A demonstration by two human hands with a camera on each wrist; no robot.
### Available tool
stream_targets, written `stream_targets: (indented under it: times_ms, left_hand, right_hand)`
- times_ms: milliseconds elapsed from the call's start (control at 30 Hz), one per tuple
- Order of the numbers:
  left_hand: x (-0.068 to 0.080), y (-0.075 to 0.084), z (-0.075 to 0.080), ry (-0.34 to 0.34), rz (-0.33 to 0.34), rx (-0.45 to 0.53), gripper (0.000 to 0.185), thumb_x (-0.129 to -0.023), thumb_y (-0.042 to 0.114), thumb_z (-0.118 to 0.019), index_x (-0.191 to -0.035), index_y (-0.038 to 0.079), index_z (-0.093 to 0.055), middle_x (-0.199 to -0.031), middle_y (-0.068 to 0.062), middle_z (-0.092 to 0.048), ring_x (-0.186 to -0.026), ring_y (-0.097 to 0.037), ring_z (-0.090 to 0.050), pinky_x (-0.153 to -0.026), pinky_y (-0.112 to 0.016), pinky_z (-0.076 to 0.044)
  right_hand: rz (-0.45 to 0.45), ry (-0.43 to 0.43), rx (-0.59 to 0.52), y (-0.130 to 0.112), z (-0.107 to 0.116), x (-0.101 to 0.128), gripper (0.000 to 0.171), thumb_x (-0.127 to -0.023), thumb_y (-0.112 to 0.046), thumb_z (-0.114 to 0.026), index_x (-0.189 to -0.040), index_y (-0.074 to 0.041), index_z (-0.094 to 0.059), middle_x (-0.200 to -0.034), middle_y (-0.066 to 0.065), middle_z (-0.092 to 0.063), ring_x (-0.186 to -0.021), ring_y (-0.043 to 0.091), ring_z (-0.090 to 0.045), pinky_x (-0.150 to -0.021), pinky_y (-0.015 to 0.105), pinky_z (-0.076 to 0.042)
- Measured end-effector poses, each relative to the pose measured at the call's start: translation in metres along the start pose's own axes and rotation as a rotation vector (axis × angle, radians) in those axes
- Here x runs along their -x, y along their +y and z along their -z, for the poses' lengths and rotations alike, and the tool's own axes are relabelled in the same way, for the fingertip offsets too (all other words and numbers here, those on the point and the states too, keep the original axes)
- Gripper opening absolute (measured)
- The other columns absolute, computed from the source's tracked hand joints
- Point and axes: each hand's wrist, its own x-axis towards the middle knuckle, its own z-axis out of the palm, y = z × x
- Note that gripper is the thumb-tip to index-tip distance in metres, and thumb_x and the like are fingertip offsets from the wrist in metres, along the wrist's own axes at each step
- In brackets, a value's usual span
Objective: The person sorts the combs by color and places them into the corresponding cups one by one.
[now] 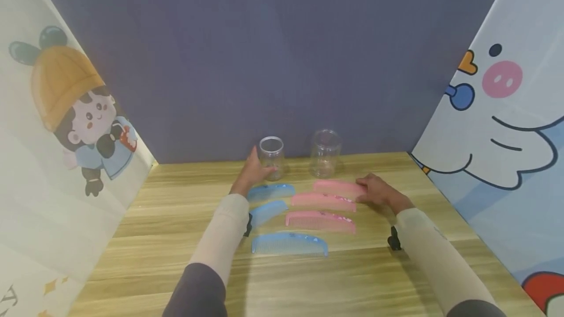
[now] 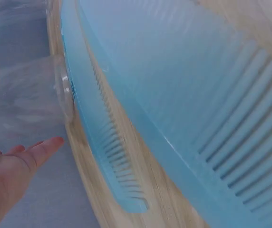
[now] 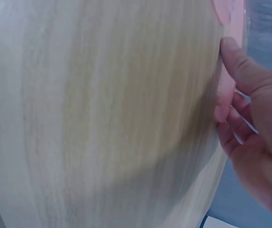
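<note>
Three blue combs and three pink combs lie in two columns on the wooden table [image 1: 154, 238]. Behind them stand two clear jars. My left hand [image 1: 254, 169] reaches beside the left jar [image 1: 271, 156], above the far blue comb [image 1: 270, 192]. In the left wrist view its fingers [image 2: 43, 148] are straight next to the jar [image 2: 55, 97], not closed round it. My right hand [image 1: 369, 191] pinches the right end of the far pink comb [image 1: 336, 187]. The right wrist view shows the thumb [image 3: 236, 57] on top of the pink comb [image 3: 227, 90] and curled fingers at its end.
The right jar [image 1: 325, 153] stands behind the pink combs. The nearest blue comb [image 1: 289, 244] and nearest pink comb [image 1: 320, 221] lie between my forearms. A purple backdrop closes the back, and cartoon-printed panels close the left and right sides.
</note>
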Motion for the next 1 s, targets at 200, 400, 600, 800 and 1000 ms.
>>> stream_targets:
  times_ms: [200,400,600,800,1000]
  left_hand:
    - [-0.003,0.002,-0.002,0.028,0.007,0.006,0.117,-0.086,0.032,-0.082,-0.163,0.005,0.000,-0.169,-0.026,-0.011,-0.156,-0.045,-0.016,-0.127,-0.059,-0.018]
    - [-0.007,0.001,-0.006,0.049,0.003,0.012,0.117,-0.085,0.031,-0.083,-0.163,0.004,-0.001,-0.168,-0.026,-0.014,-0.156,-0.043,-0.018,-0.128,-0.056,-0.019]
    - [-0.012,0.004,-0.010,0.093,-0.036,0.049,0.113,-0.083,0.025,-0.086,-0.162,0.002,-0.008,-0.165,-0.025,-0.025,-0.154,-0.040,-0.026,-0.128,-0.053,-0.022]
    - [-0.017,0.007,-0.011,0.124,-0.049,0.060,0.111,-0.081,0.028,-0.087,-0.161,0.001,-0.014,-0.163,-0.024,-0.030,-0.152,-0.040,-0.031,-0.127,-0.053,-0.026]
    - [-0.017,0.007,-0.014,0.135,-0.048,0.078,0.104,-0.081,0.024,-0.087,-0.159,0.001,-0.022,-0.157,-0.023,-0.039,-0.147,-0.040,-0.039,-0.125,-0.053,-0.030]
  right_hand:
    - [0.015,0.014,0.003,-0.001,0.001,-0.002,0.041,-0.085,-0.025,-0.082,-0.115,-0.002,-0.068,-0.103,0.015,-0.067,-0.098,0.030,-0.057,-0.086,0.045,-0.050]
    - [-0.031,0.022,-0.057,-0.002,-0.002,-0.001,0.044,-0.086,-0.023,-0.081,-0.120,0.001,-0.068,-0.109,0.018,-0.068,-0.102,0.033,-0.059,-0.093,0.052,-0.050]
    - [-0.036,0.018,-0.120,-0.003,0.001,0.002,0.045,-0.087,-0.021,-0.081,-0.122,0.003,-0.067,-0.106,0.016,-0.070,-0.093,0.027,-0.062,-0.088,0.047,-0.053]
    - [-0.051,0.016,-0.105,-0.003,0.005,0.000,0.042,-0.083,-0.021,-0.082,-0.115,0.001,-0.066,-0.101,0.012,-0.068,-0.090,0.022,-0.060,-0.084,0.043,-0.052]
    - [-0.082,-0.024,-0.093,-0.003,0.004,-0.005,0.041,-0.082,-0.021,-0.082,-0.114,-0.002,-0.065,-0.103,0.009,-0.067,-0.092,0.021,-0.059,-0.087,0.043,-0.053]
